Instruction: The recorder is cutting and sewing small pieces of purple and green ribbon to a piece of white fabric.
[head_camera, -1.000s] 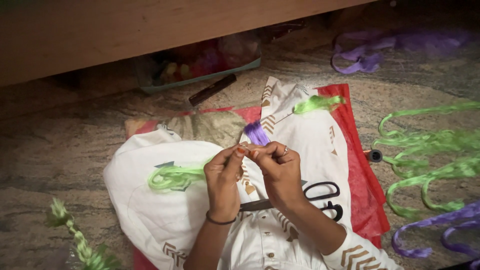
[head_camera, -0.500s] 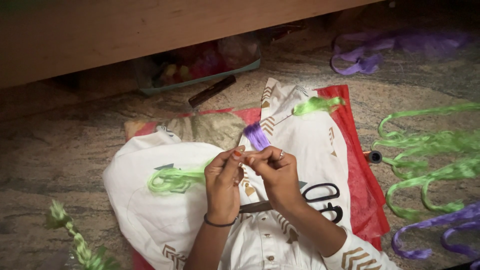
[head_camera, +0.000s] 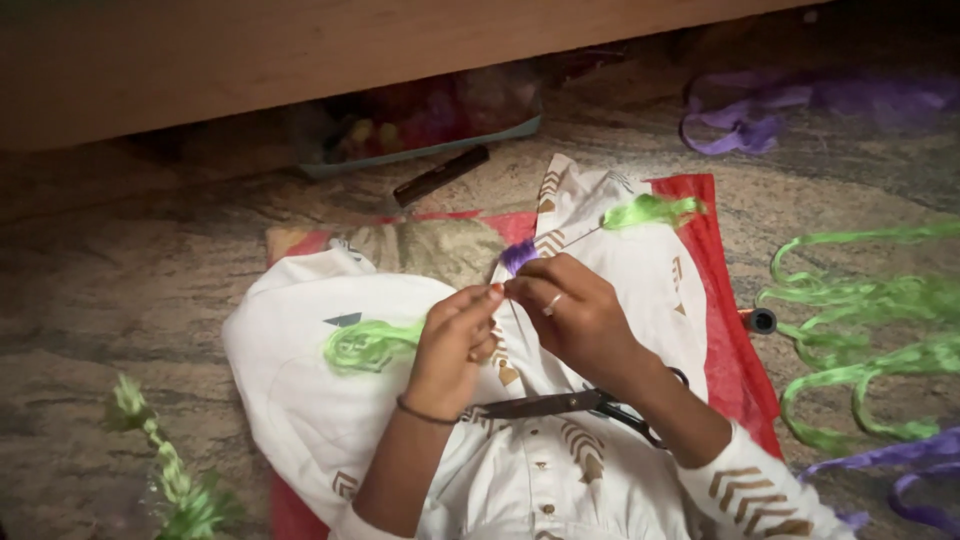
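I see my left hand (head_camera: 452, 345) and right hand (head_camera: 575, 315) pinching purple thread (head_camera: 518, 256) closed-fingered, just above the scissors (head_camera: 580, 405).

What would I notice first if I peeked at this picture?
Probably the two hands in the middle: the left hand and right hand meet fingertip to fingertip at a small purple tuft, over a white garment spread on the floor. Next come the bright green strands curling on the right, and the black scissors lying on the garment under the right wrist.
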